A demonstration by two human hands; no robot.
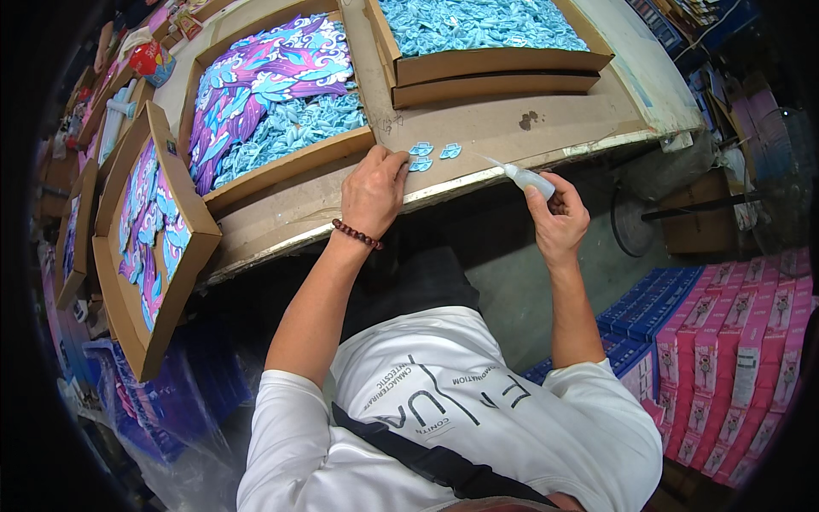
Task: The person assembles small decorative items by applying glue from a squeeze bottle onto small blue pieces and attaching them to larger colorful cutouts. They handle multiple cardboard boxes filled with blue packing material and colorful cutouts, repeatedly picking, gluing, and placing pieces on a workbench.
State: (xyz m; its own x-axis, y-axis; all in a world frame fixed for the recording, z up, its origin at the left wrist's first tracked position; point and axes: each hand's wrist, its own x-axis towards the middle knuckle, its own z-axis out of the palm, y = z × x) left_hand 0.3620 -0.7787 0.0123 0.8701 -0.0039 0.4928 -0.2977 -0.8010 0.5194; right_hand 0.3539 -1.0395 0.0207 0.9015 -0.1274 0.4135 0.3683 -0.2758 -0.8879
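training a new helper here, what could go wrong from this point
The right hand holds a squeeze bottle pointing toward small blue pieces; too hard a squeeze might spill any liquid inside. The pieces lie near the front edge of the table, so a nudge from the left hand could knock some off.

Head fisheye looks down at hands [373,189].

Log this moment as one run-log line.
left hand: beside small blue pieces | right hand: gripping fine-tipped squeeze bottle | nozzle: toward pieces
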